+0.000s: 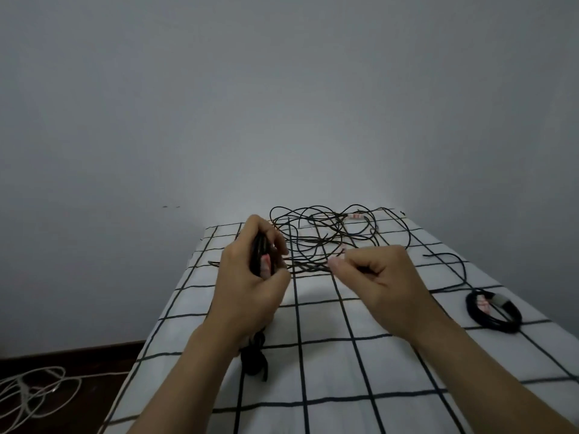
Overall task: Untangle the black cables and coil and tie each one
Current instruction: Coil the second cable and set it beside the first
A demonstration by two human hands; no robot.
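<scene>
A loose tangle of thin black cables (322, 236) lies on the far part of the bed. My left hand (253, 277) grips a bundle of gathered black cable loops (260, 255) upright; the lower end of the bundle (255, 361) hangs below my wrist. My right hand (379, 280) pinches a strand of black cable that runs left to the bundle. At the right lies a black cable (493, 311) coiled and tied with a pale band. Another loose black strand (451, 261) curves toward that coil.
The bed has a white cover with a black grid (329, 371). Its left edge drops to a dark wooden floor where white cables (34, 389) lie in loops. A plain grey wall stands behind the bed.
</scene>
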